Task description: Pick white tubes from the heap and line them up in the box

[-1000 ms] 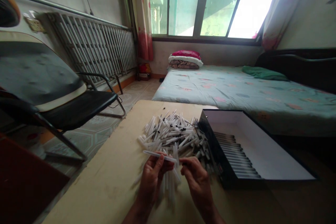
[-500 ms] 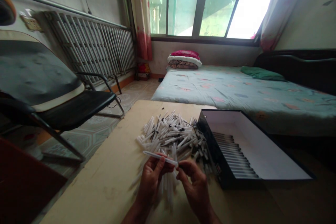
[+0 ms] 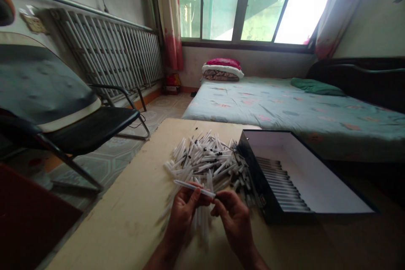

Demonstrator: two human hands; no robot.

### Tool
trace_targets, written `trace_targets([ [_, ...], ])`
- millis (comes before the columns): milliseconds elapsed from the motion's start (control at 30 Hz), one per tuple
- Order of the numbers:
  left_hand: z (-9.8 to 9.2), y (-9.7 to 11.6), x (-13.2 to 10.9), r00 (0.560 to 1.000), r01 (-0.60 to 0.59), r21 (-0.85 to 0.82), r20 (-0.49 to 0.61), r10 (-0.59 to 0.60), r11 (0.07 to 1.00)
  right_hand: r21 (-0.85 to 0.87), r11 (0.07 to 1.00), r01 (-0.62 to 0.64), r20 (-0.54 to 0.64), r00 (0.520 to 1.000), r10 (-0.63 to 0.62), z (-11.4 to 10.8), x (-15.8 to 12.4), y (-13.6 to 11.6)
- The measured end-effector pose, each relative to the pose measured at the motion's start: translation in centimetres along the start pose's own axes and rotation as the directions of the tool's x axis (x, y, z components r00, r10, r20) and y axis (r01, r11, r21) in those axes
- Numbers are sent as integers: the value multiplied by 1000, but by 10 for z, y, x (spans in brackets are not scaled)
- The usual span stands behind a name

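My left hand [image 3: 184, 209] is closed round a white pen barrel [image 3: 193, 187], thumb on top, the barrel slanting down to the right. The fingertips of my right hand [image 3: 232, 213] pinch a small dark end piece [image 3: 216, 196] at the barrel's right end; most of it is hidden by the fingers. Under and beyond both hands spreads a heap of white pen parts [image 3: 202, 156], with small black pieces among them. To the right stands an open black box [image 3: 257, 175] with a white inside, where several dark-ended pens [image 3: 286, 192] lie side by side in a row.
The pale tabletop [image 3: 126, 202] extends left of the heap. A bed [image 3: 262, 101] with a patterned sheet adjoins its far side. On the left stand a black folding chair [image 3: 91, 128] and, against the wall, a radiator [image 3: 117, 50]. A dark red surface [image 3: 31, 215] is nearest at lower left.
Both hands stay nearly in place, still holding the pen barrel and its end piece. The right fingers have shifted slightly at the barrel's end, and the whole view has moved a little.
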State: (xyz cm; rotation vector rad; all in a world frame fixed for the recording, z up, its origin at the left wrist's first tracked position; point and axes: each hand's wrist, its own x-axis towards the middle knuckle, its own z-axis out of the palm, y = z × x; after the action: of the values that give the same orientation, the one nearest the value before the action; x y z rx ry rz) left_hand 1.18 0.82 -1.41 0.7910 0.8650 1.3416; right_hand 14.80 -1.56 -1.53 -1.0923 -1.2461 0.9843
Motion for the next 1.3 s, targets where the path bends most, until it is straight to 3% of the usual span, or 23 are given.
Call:
trace_targets([
  [200,3,2,-2,999,-15,0,43,15,1000,59,996,-67,-45,997,70,0,0,4],
  [367,6,3,-4,999,6,15,42,-7,1000,-86,994,-73,-57,996,68,0,-1,11],
  [567,1,2,-1,1000,-7,14,9,7,1000,-226,972,66,58,997,-54,-2,-2,8],
  [733,3,5,-1,999,-12,30,32,11,999,-344,933,110,62,994,-94,-2,-3,14],
  [1300,4,2,-2,1000,8,3,-3,-8,1000,-331,942,51,89,996,-22,-4,-4,13],
])
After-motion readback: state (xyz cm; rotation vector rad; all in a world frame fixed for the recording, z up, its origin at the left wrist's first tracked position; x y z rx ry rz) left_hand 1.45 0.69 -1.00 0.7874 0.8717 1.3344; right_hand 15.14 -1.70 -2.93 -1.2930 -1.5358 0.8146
